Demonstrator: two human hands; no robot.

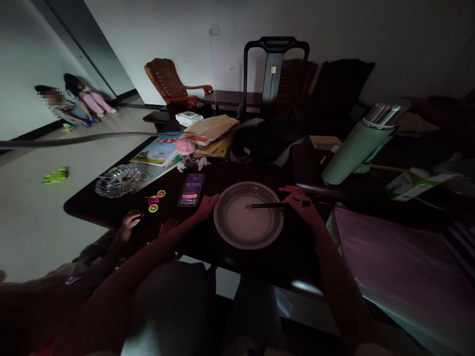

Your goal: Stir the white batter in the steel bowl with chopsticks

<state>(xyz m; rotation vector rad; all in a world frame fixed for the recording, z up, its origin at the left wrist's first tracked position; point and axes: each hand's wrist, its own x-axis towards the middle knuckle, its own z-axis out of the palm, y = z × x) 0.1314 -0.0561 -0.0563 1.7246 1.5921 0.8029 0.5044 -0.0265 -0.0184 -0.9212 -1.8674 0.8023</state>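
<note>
A round metal bowl [248,216] with pale contents stands on the dark table [282,257] in front of me. My right hand [299,200] rests at the bowl's right rim, closed on dark chopsticks [272,205] whose tips lie over the bowl. My left hand [207,206] touches the bowl's left rim, fingers curled against it, holding nothing I can make out. A phone [191,189] with a lit screen lies just left of that hand.
Another person's small hands [130,220] rest on the table edge at left. A glass ashtray [118,180], toy bike [156,200], books [158,153], a green thermos [356,148] and a pink folder [393,257] crowd the table. Chairs stand behind; two people sit on the far floor.
</note>
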